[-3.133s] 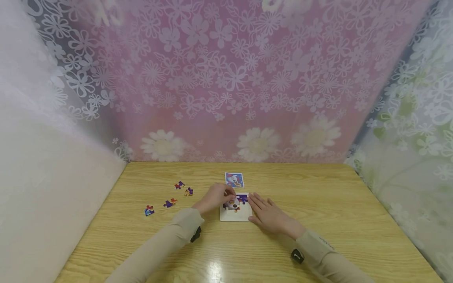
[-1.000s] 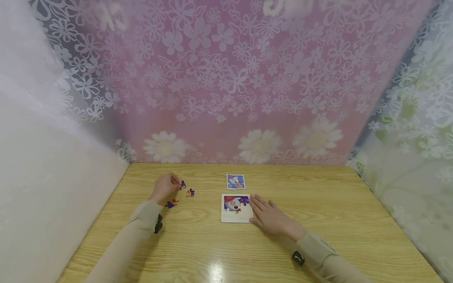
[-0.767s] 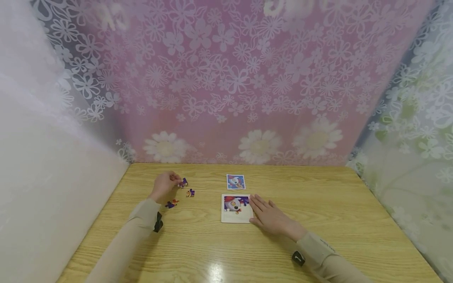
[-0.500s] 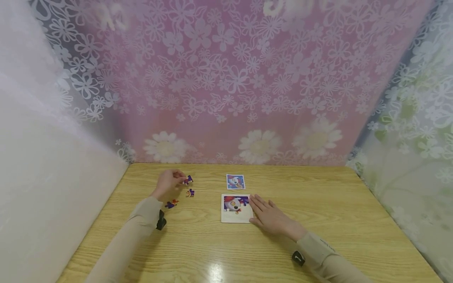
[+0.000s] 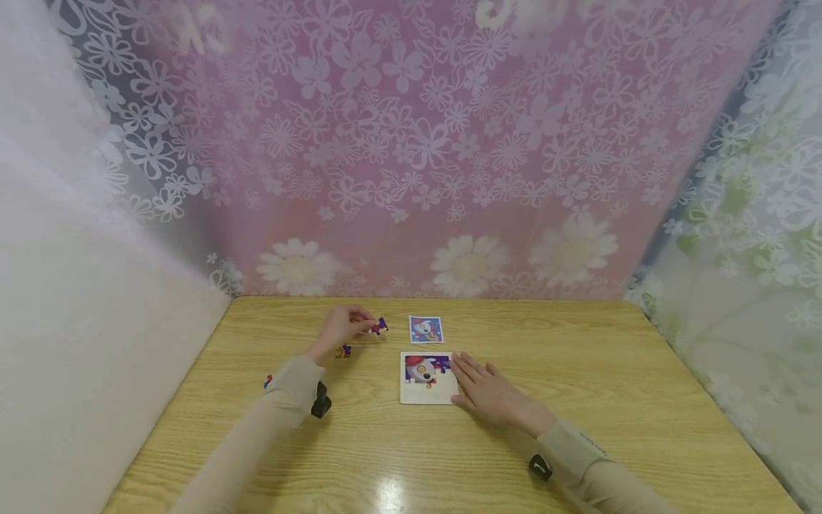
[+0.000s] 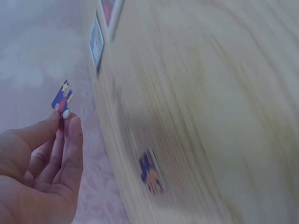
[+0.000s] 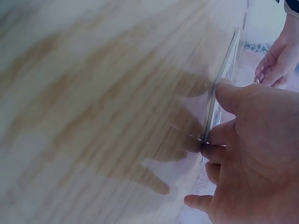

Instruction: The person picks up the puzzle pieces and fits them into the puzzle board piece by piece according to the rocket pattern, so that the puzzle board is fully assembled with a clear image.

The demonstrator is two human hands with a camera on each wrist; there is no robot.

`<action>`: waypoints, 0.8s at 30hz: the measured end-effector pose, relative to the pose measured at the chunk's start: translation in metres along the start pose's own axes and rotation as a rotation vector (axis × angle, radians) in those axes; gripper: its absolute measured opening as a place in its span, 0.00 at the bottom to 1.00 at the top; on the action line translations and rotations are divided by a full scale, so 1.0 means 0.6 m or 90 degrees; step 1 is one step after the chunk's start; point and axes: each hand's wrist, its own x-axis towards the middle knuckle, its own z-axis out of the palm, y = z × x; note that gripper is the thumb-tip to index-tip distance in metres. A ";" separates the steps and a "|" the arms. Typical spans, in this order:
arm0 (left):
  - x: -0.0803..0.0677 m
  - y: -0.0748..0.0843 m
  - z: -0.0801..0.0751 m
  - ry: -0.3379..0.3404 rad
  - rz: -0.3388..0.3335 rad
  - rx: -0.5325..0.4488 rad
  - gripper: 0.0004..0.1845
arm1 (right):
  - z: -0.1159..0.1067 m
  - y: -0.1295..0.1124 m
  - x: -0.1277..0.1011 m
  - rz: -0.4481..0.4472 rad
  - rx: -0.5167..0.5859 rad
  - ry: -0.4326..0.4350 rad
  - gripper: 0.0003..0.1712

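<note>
A person's left hand (image 5: 340, 328) pinches a purple puzzle piece (image 5: 379, 327) just above the wooden tabletop (image 5: 578, 371), its grip at 10 o'clock from a white puzzle board (image 5: 427, 389). The right hand (image 5: 491, 392) lies flat with fingers straight, touching the board's 3 o'clock edge. A small picture card (image 5: 425, 329) sits at the board's 12 o'clock; loose pieces (image 5: 343, 350) lie near the left wrist.

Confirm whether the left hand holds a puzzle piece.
Yes, the left hand pinches a puzzle piece between thumb and fingertips above the table.
</note>
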 end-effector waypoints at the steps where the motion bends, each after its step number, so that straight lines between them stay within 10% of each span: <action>1: 0.001 0.005 0.008 -0.003 0.006 -0.001 0.07 | 0.000 0.000 0.000 0.001 -0.001 -0.001 0.39; 24: -0.023 0.059 0.157 -0.201 0.105 0.053 0.03 | 0.001 0.001 0.001 -0.003 -0.001 0.003 0.39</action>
